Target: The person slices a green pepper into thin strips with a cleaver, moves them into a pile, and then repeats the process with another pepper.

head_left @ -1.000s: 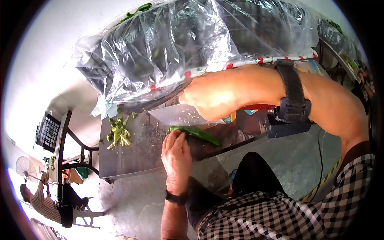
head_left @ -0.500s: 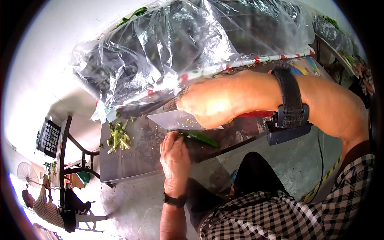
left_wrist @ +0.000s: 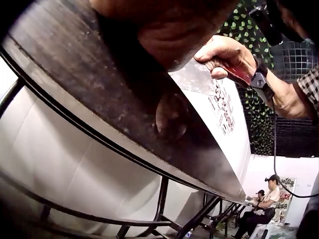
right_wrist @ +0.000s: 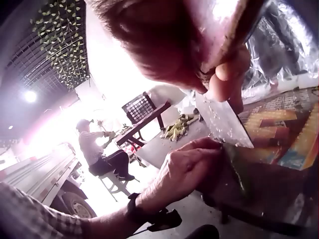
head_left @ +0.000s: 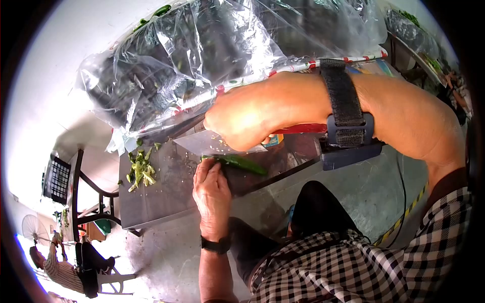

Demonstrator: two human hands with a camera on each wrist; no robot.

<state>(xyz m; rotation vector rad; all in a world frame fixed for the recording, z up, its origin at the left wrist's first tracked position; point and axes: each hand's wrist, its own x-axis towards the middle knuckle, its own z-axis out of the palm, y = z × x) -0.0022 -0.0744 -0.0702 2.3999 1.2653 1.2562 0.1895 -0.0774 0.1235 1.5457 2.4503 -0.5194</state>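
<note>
A long green pepper lies on the dark tabletop, its tapered tip toward the right. My left hand pinches its stem end between thumb and fingertips. Just beyond the pepper, my right hand grips a cleaver, with its wide blade slanting close over the table. Pale bits cling to the blade, and its edge is near the left fingertips. The right wrist view shows the cleaver blade right above the pepper. In the left wrist view, a reddish handle runs through the right hand.
A pile of cut green pepper scraps lies on the table's left part. Clear plastic sheeting covers a heap along the far side. The near table edge runs by my knees. Another person sits at the left, near a black crate.
The head view has shifted, so the table and both hands appear farther left and slightly higher. The left hand still pinches the pepper and the right hand still grips the cleaver.
</note>
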